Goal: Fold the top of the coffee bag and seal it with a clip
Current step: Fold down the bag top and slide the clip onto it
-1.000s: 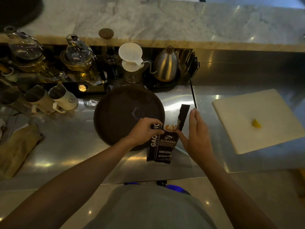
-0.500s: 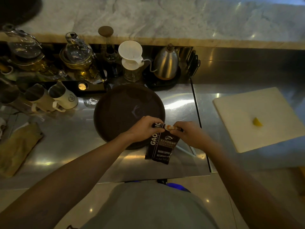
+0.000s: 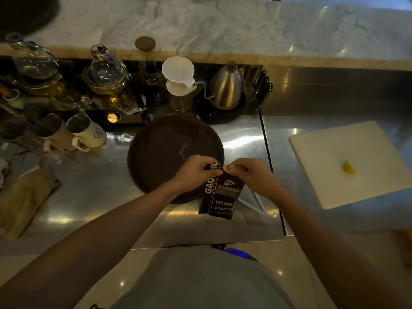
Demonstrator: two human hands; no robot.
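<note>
- Steel bench (image 3: 240, 139) gleaming under dim light, and the dark coffee bag (image 3: 219, 195) stands on it just beside the round brown tray (image 3: 156, 152), near the front edge.
- Big change from a second ago: the tall top flap that stuck up past the right hand is gone from sight, folded down to a short, flat edge.
- Left hand (image 3: 195, 172) pinches the bag's top left corner; right hand (image 3: 252, 175) is clenched on the top right, where a second ago it lay open and flat beside the bag.
- That reads as the fold made or nearly made, both hands pressing it down.
- No clip on the bag yet. Whether the right hand hides one, I cannot tell.
- Lettering legible on the front: "BAKED.COFFEE" and "NET.WEIGHT", with "GAO" running up the side before the hand covers the rest.
- Off to the right, a white cutting board (image 3: 334, 166) carries a small yellow wedge (image 3: 348, 167), well apart from the action.
</note>
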